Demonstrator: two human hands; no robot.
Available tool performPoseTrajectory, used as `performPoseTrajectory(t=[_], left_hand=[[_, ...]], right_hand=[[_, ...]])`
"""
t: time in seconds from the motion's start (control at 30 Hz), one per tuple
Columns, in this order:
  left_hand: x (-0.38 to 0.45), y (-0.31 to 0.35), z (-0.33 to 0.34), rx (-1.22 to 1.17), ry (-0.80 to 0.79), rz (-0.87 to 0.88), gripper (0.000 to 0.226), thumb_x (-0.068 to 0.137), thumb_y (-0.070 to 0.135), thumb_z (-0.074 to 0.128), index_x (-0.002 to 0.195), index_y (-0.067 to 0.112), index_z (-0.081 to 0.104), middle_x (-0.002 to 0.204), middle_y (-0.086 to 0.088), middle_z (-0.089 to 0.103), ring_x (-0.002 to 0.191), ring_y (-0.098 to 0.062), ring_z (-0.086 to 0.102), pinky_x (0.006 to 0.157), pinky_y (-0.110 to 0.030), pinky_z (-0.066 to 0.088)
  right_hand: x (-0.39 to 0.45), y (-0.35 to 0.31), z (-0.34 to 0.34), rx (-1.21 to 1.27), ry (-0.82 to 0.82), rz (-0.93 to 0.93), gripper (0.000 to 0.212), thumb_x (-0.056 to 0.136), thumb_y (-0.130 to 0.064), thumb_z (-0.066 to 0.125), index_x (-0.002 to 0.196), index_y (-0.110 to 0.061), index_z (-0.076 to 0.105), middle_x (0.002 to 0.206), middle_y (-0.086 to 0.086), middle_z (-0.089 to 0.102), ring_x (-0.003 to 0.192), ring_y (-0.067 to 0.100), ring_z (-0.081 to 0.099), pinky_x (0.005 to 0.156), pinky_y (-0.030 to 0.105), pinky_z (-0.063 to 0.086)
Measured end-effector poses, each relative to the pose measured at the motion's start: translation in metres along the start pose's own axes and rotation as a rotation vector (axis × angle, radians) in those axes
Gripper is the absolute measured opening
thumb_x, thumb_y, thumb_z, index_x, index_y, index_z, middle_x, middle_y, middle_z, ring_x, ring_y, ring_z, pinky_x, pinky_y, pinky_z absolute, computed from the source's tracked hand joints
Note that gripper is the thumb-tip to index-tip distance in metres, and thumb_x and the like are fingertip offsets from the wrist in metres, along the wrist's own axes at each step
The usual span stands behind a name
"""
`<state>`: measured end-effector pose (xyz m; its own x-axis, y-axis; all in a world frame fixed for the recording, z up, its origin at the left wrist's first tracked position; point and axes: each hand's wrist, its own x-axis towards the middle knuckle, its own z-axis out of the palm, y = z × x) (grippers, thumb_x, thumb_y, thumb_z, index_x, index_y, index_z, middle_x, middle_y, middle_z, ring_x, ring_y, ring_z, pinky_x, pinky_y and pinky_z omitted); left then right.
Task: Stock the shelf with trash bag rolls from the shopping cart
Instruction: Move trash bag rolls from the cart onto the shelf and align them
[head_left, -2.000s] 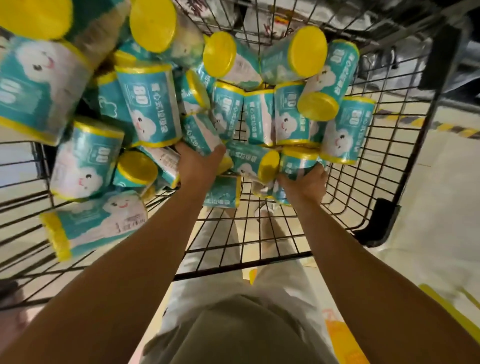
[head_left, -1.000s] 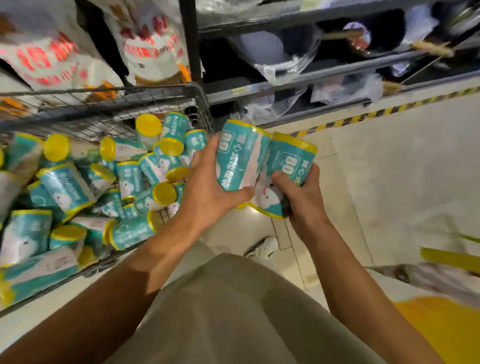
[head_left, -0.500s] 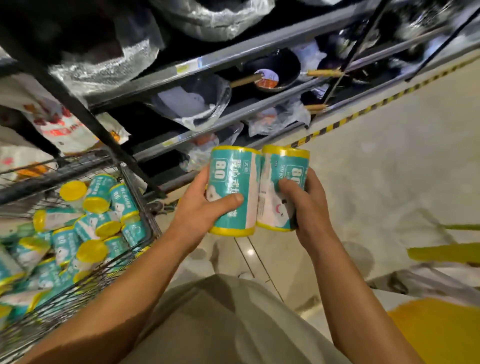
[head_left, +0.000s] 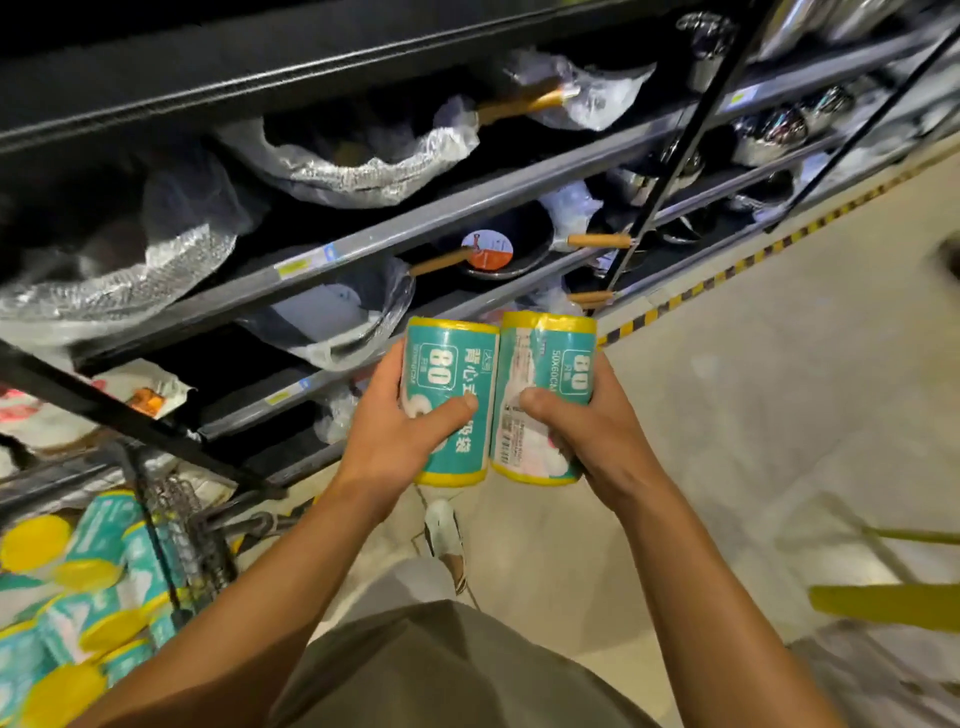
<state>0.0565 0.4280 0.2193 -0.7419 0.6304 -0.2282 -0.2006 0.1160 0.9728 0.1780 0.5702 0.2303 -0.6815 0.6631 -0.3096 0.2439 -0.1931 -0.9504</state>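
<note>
Left hand (head_left: 395, 436): fingers wrapped behind one trash bag roll (head_left: 451, 402), thumb laid across its teal label. The roll stands upright, yellow ends at top and bottom. Right hand (head_left: 597, 431): same grip on a second roll (head_left: 543, 397), thumb across the front, fingers curled behind. The two rolls stand side by side and touch along their length. Both forearms reach forward from the body at chest height, wrists nearly level, palms turned inward toward each other.

Change from half a second earlier: both grips are unchanged and the rolls keep the same side-by-side position. The view has swung further away from the shopping cart (head_left: 171, 525), which now sits at the lower left edge with only its corner in view. Two seconds ago both hands were down inside the cart among the pile.

Position of the rolls relative to the grip: each roll's midsection lies in its hand, with both yellow ends projecting above and below the fingers. The held pair is in the air in front of the shelf (head_left: 457, 213), not yet on it. The remaining rolls (head_left: 104, 582) lie heaped in the cart. The shelf tiers nearest the hands carry plastic-wrapped pans (head_left: 493, 249) with wooden handles. A striped yellow-and-black line (head_left: 727, 270) runs along the floor at the shelf foot.
</note>
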Motion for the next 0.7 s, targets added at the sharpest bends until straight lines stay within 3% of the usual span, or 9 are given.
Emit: performPoseTrajectory(t=[0.13,0.3,0.53,0.63,0.7], left_hand=[[0.069,0.032,0.012,0.001,-0.031,0.042,0.051,0.084,0.006,0.075,0.126,0.028,0.057,0.108,0.007,0.074,0.097,-0.016,0.072,0.077,-0.035,0.061],[0.137,0.075,0.036,0.033,-0.09,0.109,0.052,0.083,0.004,0.074,0.123,0.032,0.057,0.106,0.011,0.073,0.094,-0.01,0.072,0.07,-0.024,0.058],[0.213,0.103,0.084,0.06,-0.144,0.114,0.065,0.076,0.015,0.082,0.133,0.027,0.053,0.115,0.006,0.072,0.102,-0.015,0.07,0.079,-0.036,0.059],[0.242,0.109,0.106,0.048,-0.108,0.122,0.072,0.069,0.02,0.08,0.135,0.023,0.052,0.117,0.003,0.071,0.104,-0.018,0.07,0.084,-0.042,0.058],[0.261,0.113,0.12,0.037,-0.07,0.134,0.072,0.068,0.019,0.079,0.134,0.023,0.052,0.116,0.003,0.071,0.103,-0.017,0.07,0.083,-0.042,0.058]], right_hand=[[0.06,-0.031,-0.005,0.058,0.082,-0.017,0.038,0.08,-0.01,0.079,0.11,-0.023,0.059,0.103,0.002,0.075,0.091,0.022,0.074,0.079,0.047,0.062],[0.102,-0.05,-0.028,0.098,0.174,-0.035,0.05,0.067,-0.023,0.077,0.114,-0.024,0.059,0.101,-0.002,0.075,0.093,0.026,0.074,0.083,0.056,0.059],[0.155,-0.058,-0.069,0.144,0.237,0.001,0.046,0.071,-0.021,0.078,0.113,-0.026,0.06,0.1,-0.004,0.076,0.09,0.02,0.074,0.08,0.048,0.062],[0.19,-0.07,-0.088,0.161,0.214,-0.014,0.048,0.065,-0.024,0.075,0.111,-0.026,0.061,0.101,-0.003,0.076,0.089,0.018,0.074,0.072,0.035,0.062],[0.218,-0.083,-0.103,0.137,0.175,-0.04,0.048,0.065,-0.025,0.075,0.111,-0.029,0.06,0.1,-0.006,0.075,0.09,0.017,0.074,0.073,0.038,0.062]])
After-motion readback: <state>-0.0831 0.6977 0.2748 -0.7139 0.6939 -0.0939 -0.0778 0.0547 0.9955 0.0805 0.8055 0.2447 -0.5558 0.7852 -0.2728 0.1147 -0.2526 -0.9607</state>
